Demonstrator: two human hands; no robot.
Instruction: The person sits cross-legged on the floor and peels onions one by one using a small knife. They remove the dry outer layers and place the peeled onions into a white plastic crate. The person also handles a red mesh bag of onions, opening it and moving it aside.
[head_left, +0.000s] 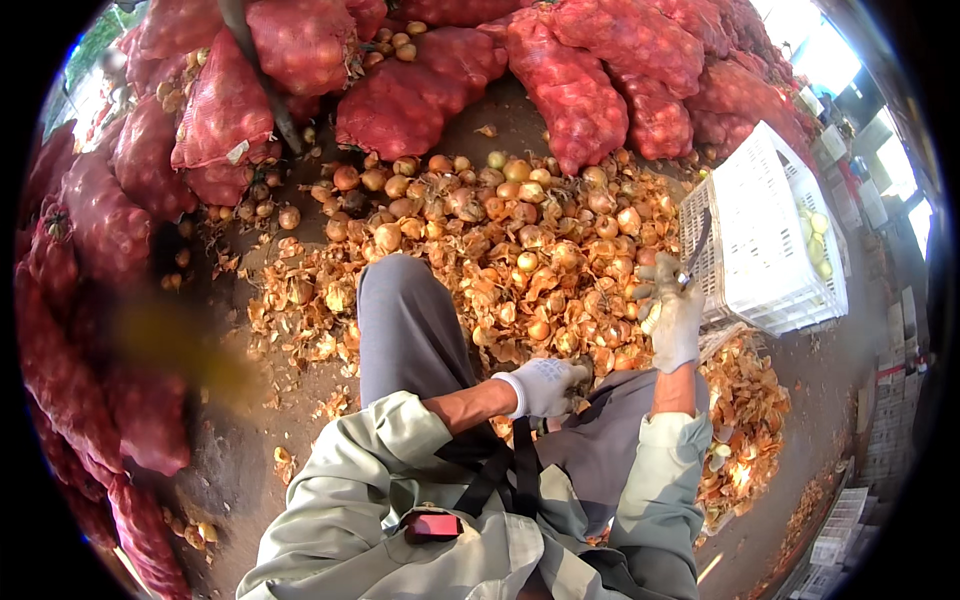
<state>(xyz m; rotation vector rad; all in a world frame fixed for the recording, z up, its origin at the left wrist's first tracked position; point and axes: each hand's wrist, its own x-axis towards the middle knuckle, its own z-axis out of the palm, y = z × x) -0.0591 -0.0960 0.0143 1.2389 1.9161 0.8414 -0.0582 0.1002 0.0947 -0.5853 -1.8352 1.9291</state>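
My right hand, in a soiled light work glove, grips a knife whose dark curved blade points up beside a white plastic crate. Whether that hand also holds an onion cannot be told. Between my knees, my left hand wears a pale glove; its fingers curl round something dark and brownish, too hidden to name. Beyond both hands spreads a heap of onions and loose dry skins. Pale peeled onions show inside the crate.
Red mesh sacks of onions are piled ahead and along the left. A pole leans among them. Another heap of skins lies beside my right leg. Stacked crates stand at the far right.
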